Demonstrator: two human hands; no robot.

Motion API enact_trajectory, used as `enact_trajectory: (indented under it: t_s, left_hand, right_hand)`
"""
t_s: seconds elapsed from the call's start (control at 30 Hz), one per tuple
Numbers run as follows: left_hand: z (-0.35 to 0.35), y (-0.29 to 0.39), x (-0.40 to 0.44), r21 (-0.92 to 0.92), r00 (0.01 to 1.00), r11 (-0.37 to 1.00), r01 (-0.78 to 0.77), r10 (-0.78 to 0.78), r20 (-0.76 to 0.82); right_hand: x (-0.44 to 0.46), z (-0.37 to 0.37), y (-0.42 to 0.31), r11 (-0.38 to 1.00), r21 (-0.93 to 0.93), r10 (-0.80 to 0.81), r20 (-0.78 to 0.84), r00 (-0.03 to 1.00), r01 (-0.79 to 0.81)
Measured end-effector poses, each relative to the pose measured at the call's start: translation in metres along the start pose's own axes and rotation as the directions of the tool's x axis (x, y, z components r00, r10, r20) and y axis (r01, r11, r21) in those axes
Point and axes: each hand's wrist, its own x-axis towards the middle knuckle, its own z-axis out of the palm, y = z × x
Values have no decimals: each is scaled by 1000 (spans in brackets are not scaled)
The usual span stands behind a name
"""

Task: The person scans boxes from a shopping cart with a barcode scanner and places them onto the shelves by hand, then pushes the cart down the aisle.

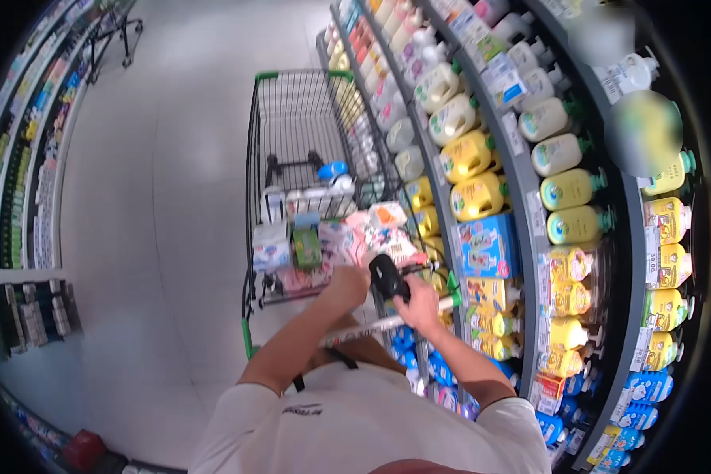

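My left hand (349, 287) is closed beside a black object (386, 276), its fingertips hard to make out. On the other side, my right hand (420, 305) has its fingers wrapped round the lower end of that object. Both hands are above the handle end of a wire shopping cart (249, 197) with green corners. Inside the cart lie a green box (306, 248), a white and blue pack (272, 246), pink patterned packs (340, 241) and a blue-topped item (332, 170). The pale handle bar (363, 328) runs below my hands.
Close along the right stand shelves (521, 237) of yellow, white and blue bottles, with a blue box (488, 246) among them. More stocked shelves (43, 142) line the left. Grey floor (150, 197) runs between, and part of another cart (117, 35) shows at the upper left.
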Motion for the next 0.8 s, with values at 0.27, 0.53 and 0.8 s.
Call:
enact_trajectory:
  t_s: [0.27, 0.53, 0.8]
  left_hand:
    - [-43, -50, 70, 132, 998, 991, 16, -25, 61]
    - [-133, -104, 109, 107, 991, 992, 59, -71, 112]
    - [-168, -186, 159, 183, 999, 982, 37, -37, 0]
  right_hand:
    - [91, -11, -5, 998, -30, -63, -48, 997, 61]
    - [187, -23, -41, 992, 27, -125, -16, 992, 125]
    - [279, -18, -68, 986, 70, -155, 12, 988, 154]
